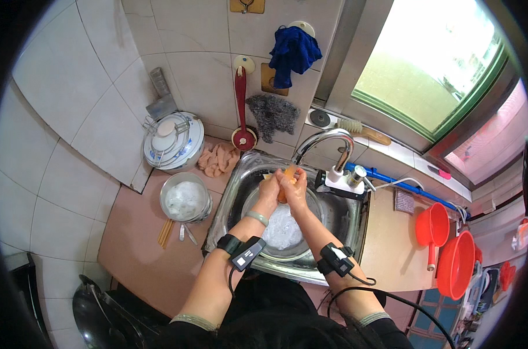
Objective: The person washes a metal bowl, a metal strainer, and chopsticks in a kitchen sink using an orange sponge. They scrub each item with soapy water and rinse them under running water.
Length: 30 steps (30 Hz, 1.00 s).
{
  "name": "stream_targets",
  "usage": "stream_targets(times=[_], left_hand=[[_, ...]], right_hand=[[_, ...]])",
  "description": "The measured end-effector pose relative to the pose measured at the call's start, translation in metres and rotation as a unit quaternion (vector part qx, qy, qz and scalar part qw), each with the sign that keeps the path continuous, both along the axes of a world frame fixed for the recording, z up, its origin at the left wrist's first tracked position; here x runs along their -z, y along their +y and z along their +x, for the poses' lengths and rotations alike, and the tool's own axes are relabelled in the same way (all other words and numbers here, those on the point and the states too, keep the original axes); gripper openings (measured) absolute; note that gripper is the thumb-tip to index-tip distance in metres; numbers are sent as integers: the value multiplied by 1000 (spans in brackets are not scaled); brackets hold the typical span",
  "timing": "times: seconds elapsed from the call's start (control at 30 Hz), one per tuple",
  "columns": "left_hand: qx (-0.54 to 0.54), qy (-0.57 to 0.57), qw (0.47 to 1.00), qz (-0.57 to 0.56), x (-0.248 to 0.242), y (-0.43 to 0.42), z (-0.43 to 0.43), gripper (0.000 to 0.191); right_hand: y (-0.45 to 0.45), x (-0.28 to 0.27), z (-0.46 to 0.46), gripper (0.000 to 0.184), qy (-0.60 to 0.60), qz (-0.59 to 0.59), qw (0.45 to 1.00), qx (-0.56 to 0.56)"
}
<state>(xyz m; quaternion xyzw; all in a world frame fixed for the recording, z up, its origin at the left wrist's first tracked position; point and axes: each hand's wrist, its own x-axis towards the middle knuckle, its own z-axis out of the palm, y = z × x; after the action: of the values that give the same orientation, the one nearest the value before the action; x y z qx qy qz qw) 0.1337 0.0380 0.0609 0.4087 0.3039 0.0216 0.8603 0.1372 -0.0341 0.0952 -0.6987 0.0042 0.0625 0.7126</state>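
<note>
Over the sink, my left hand (269,190) and my right hand (295,188) are close together around an orange item (283,194). The fingers hide much of it, so its exact kind is unclear. Below them a round metal basin (307,251) with white suds (283,231) sits in the stainless steel sink (286,274). The spout of a chrome faucet (325,134) arches just to the right of the hands. A little yellow shows beside my left hand.
On the left counter (133,248) stand foam-topped stacked bowls (185,198), chopsticks (165,233), a pink cloth (219,159) and a lidded pot (173,144). A red-handled brush (241,104) hangs behind. Red dippers (432,224) and a red basin (456,265) are at right.
</note>
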Motion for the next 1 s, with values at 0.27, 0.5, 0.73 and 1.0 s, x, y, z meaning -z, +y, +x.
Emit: stream_targets(times=[0.27, 0.5, 0.73, 1.0], left_hand=[[41, 19, 999, 24, 6, 14, -13, 54], [143, -3, 989, -47, -3, 24, -42, 34], [16, 20, 990, -138, 20, 42, -78, 57], [-220, -22, 955, -199, -16, 59, -120, 102]], right_hand=[[4, -1, -9, 26, -13, -5, 996, -90], [2, 4, 14, 48, -115, -288, 933, -181], [-2, 19, 25, 42, -120, -336, 904, -234], [-2, 34, 31, 44, -120, -277, 913, -274]])
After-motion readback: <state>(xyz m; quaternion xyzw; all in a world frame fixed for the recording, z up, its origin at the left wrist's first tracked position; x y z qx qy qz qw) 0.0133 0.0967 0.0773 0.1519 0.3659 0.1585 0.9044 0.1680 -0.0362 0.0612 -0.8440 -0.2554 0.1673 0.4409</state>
